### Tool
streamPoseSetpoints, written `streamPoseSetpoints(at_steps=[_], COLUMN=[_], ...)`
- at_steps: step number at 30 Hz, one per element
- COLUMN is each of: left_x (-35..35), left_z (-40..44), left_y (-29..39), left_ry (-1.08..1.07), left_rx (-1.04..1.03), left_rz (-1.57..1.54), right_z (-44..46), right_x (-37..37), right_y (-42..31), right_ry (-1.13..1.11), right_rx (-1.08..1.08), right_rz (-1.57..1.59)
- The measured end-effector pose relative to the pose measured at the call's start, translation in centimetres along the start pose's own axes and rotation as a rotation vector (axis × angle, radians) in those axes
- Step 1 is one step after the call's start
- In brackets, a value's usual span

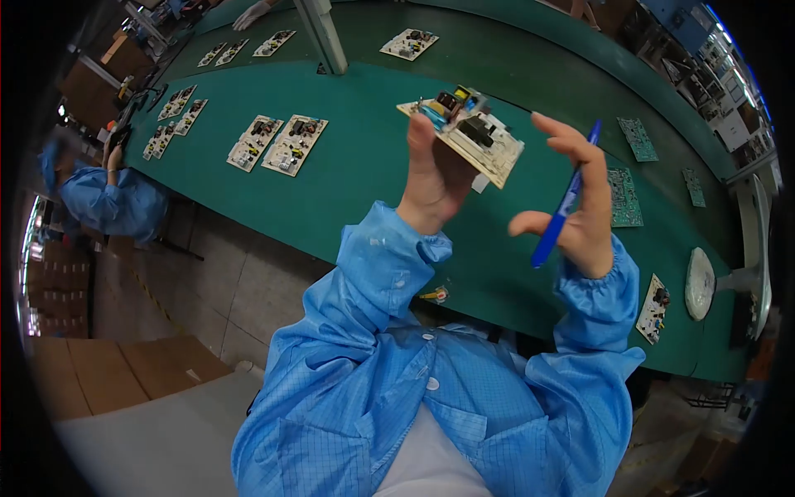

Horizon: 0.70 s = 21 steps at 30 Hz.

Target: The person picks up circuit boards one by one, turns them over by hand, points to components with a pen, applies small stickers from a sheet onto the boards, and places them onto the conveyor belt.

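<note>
"While the left hand [432, 184] holds up a populated circuit board [490, 142], how does its grip look?"

"Closed on the board's left end: the thumb shows at the near edge, and the other fingers are mostly hidden beneath. The board is tilted, components upward, raised above the green bench top [356, 170]."

"And the right hand [586, 203]?"

"It grips a blue marker pen [566, 200], slanted across the fingers; I cannot tell exactly which ones pin it. Thumb and forefinger are spread apart, just to the right of the board and not touching it."

"What lies to the left?"

"Two assembled boards [295, 146], side by side on the bench. Farther left, a person in a blue smock [112, 203] is at the bench's end, and a gloved hand [251, 15] shows on the far side."

"To the right?"

"Beyond the right hand, green-faced boards [637, 139] lie flat. Nearer, toward the right end, a cream board with components [653, 310] lies near a clear plastic bundle [700, 283]."

"Anything at the far side?"

"One more assembled board [409, 44], right of the metal post [321, 37]."
</note>
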State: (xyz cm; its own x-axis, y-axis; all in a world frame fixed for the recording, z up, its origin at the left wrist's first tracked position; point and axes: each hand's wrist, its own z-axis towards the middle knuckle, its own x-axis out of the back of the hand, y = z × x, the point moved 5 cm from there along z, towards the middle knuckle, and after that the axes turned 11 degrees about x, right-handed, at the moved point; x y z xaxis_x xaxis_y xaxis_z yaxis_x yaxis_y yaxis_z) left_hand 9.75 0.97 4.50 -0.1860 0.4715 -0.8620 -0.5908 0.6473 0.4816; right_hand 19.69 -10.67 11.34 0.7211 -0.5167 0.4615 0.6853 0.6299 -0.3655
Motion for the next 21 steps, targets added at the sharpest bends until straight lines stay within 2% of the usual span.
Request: streamPoseSetpoints(at_steps=[2,3,4,6,9,12,16,18,19,21], left_x=[-0.7,-1.1,-1.3,-1.5,-1.7,-1.5,-1.5,-2.1,-0.8,-1.4], left_z=[-0.2,-0.4,-0.3,-0.3,-0.3,-0.4,-0.6,-0.8,-0.3,-0.4], left_y=[0.8,0.9,0.7,0.8,0.5,0.3,0.3,0.5,-0.2,0.0], left_ry=[-0.042,-0.108,-0.096,-0.119,-0.19,-0.304,-0.444,-0.613,-0.26,-0.281], left_rx=[0.142,0.218,0.292,0.346,0.427,0.446,0.428,0.341,0.433,0.436], left_rz=[-0.097,-0.201,-0.245,-0.338,-0.471,-0.573,-0.69,-0.661,-0.423,-0.36], right_z=[-0.2,-0.2,-0.4,-0.5,-1.4,-1.3,-1.7,-1.3,-1.4,-1.3], right_x=[0.5,0.7,0.9,0.5,-0.1,-0.4,-0.5,-0.3,0.1,1.9], right_y=[1.5,2.0,3.2,4.1,5.7,5.6,5.2,4.5,4.5,4.1], right_ry=[0.014,0.01,0.02,0.03,0.022,-0.066,-0.053,-0.016,-0.011,0.108], right_rx=[-0.201,-0.19,-0.283,-0.431,-0.49,-0.548,-0.595,-0.398,-0.405,-0.352], right_rz=[0.198,0.215,0.264,0.359,0.535,0.495,0.491,0.47,0.455,0.347])
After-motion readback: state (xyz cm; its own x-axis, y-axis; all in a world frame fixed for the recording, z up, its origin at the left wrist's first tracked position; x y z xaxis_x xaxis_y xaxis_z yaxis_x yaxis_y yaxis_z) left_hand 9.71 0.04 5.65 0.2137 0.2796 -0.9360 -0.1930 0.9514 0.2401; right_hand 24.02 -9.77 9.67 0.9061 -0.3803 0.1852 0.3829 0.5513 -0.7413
